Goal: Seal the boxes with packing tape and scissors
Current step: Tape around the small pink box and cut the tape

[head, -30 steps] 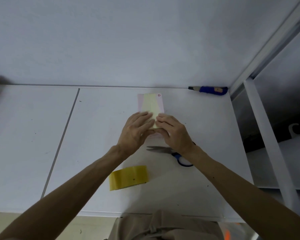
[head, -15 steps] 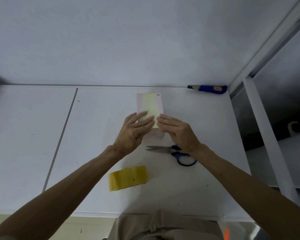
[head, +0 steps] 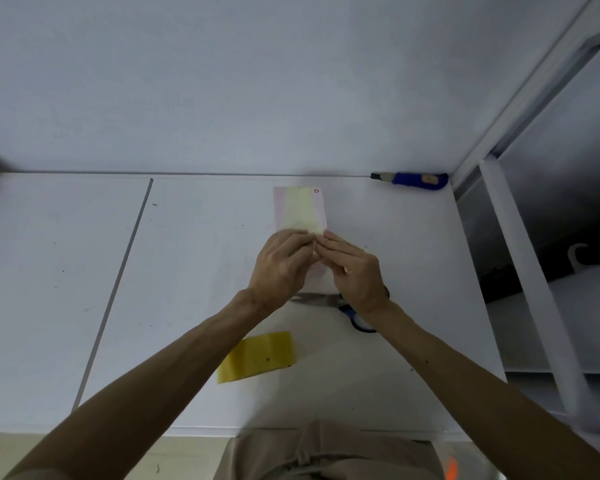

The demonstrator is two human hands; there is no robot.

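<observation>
Head view, box (head: 300, 209) lengthwise toward wall (head: 257, 81), hands (head: 281, 268) (head: 355, 275) on near end

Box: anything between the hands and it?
Nothing visible. Left hand and right hand both touch the near end of the box. Scissors lie partly hidden by the right wrist, tape roll nearer the person; neither intervenes.

Left hand (head: 280, 269) and right hand (head: 354, 273) together, fingers (head: 299, 242) curled inward.

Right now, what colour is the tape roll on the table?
Plain yellow with a few dark specks; the tape roll shows best in the head view.
</observation>
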